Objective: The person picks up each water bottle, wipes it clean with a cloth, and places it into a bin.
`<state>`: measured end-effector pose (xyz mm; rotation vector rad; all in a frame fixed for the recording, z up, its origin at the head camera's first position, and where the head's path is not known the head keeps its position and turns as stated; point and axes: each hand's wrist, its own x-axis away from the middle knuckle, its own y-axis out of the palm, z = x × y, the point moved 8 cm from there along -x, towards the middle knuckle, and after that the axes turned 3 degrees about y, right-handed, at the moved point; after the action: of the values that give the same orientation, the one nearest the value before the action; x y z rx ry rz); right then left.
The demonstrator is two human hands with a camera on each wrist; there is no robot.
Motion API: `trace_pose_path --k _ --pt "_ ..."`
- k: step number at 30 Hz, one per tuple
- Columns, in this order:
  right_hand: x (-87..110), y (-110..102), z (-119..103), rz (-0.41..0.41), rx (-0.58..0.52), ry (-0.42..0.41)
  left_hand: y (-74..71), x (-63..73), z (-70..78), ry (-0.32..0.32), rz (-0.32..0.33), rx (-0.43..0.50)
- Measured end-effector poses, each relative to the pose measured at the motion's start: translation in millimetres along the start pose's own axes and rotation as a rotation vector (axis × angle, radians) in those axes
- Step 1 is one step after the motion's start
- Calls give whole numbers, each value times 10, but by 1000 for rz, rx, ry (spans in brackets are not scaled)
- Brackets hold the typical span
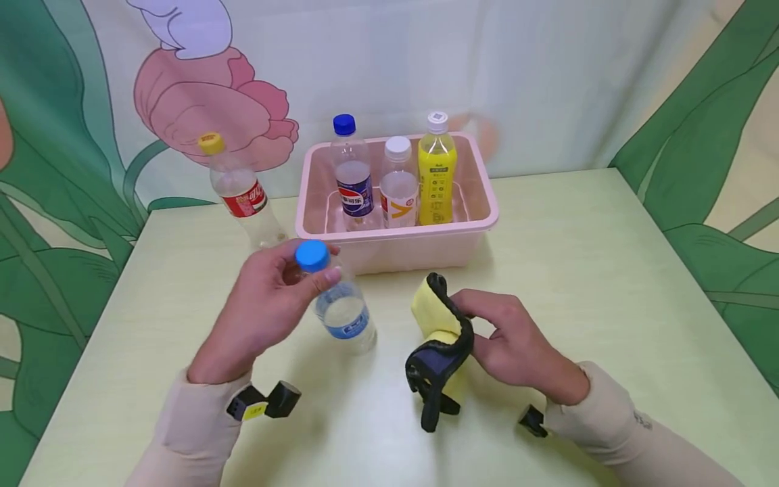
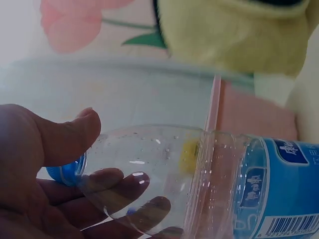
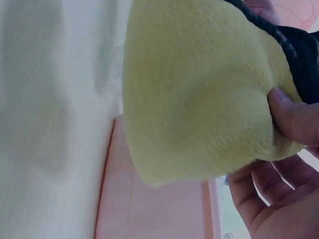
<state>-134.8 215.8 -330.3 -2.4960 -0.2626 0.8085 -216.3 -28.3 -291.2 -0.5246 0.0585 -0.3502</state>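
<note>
My left hand point(image 1: 268, 297) grips a clear plastic water bottle point(image 1: 349, 323) by its neck, just below the blue cap point(image 1: 313, 256). The bottle leans a little, with its base at the tabletop, and its blue label point(image 2: 291, 181) shows in the left wrist view. In my right hand point(image 1: 508, 341) is a folded yellow cloth point(image 1: 431, 312) with dark edging, pinched between thumb and fingers. Its fuzzy yellow side point(image 3: 194, 99) fills much of the right wrist view. The cloth hangs to the right of the bottle, apart from it.
Behind the hands stands a pink plastic bin point(image 1: 414, 253) holding a blue-capped Pepsi bottle point(image 1: 355, 193), a white-capped bottle point(image 1: 399, 186) and a yellow-labelled bottle point(image 1: 436, 179). A Coca-Cola bottle point(image 1: 246, 199) with a yellow cap stands left of the bin. A printed curtain point(image 1: 389, 61) hangs behind the table.
</note>
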Motion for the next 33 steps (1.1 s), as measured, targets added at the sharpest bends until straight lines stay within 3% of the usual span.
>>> trace_pose_path --k 6,11,16,21,24,26,29,33 --pt "-75 -139 -90 105 -9 -17 617 -32 216 135 -131 111" --pt "-148 -192 -285 114 84 -108 888 -13 381 231 -159 134" --pt "-105 -55 -236 2 262 -117 948 34 404 247 -149 168" --pt "99 329 206 -223 432 10 942 57 409 285 -203 229" --pt "162 496 474 -360 461 98 936 46 421 306 -252 249" --pt "150 517 534 -427 448 112 920 41 410 303 -266 247" --pt "46 348 384 -382 347 66 864 60 379 268 -242 185" --pt "-148 -72 -111 -165 211 -88 833 121 430 287 -207 -3"
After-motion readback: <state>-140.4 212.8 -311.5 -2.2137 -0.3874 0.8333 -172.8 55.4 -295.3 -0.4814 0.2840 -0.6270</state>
